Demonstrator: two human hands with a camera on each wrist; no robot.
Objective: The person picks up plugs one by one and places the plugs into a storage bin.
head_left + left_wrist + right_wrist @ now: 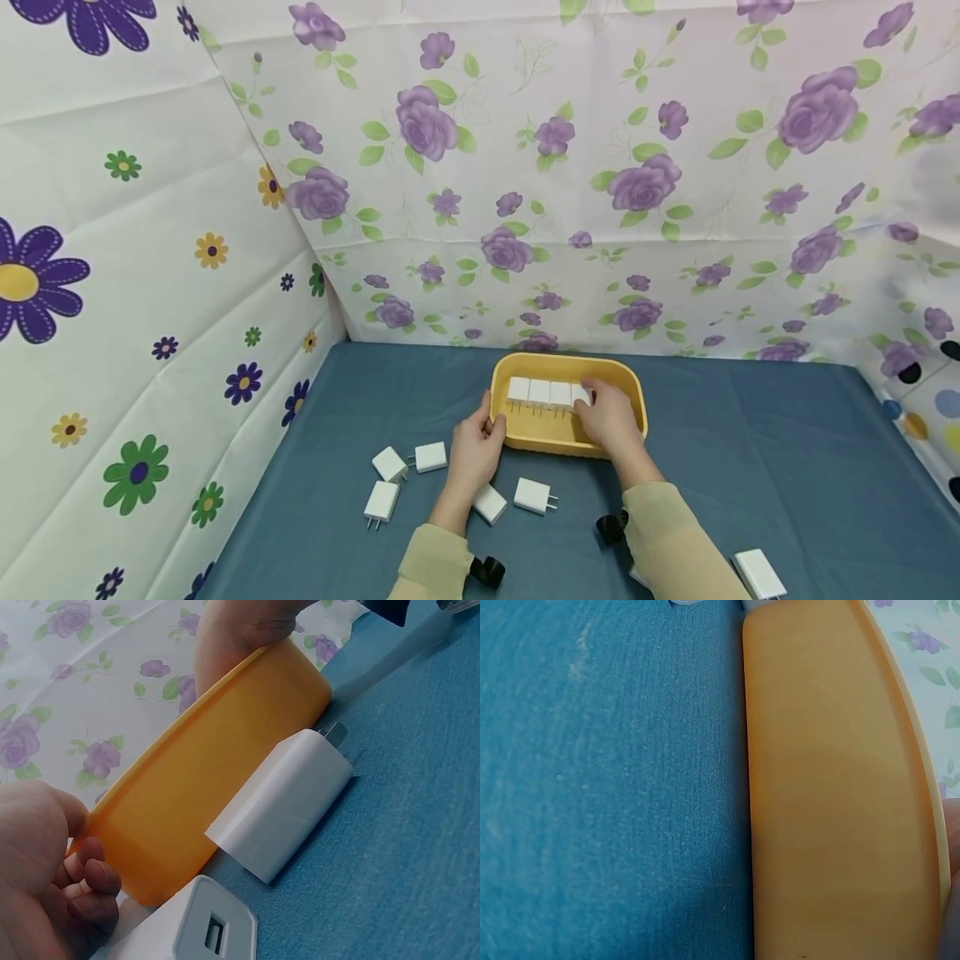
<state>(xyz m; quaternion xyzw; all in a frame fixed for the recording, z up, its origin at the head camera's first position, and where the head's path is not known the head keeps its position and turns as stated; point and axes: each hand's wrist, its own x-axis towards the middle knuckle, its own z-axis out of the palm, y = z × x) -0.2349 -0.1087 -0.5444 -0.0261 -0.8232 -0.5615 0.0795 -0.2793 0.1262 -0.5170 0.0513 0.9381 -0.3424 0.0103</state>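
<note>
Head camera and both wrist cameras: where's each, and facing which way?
Head: on the head, forward and down over the yellow tray; left hand, right hand show.
Left wrist: on that wrist, at the tray's outer wall; both hands show.
Right wrist: on that wrist, at tray and blue cloth; sliver of skin.
Wrist views share tray and cloth.

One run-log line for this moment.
right grip pinches white boxy plastic charger; left grip holds yellow rounded-rectangular plastic tray; row inside: four chargers

Chargers smooth plastic, prongs metal; tray smooth plastic; tablecloth matt, textured.
</note>
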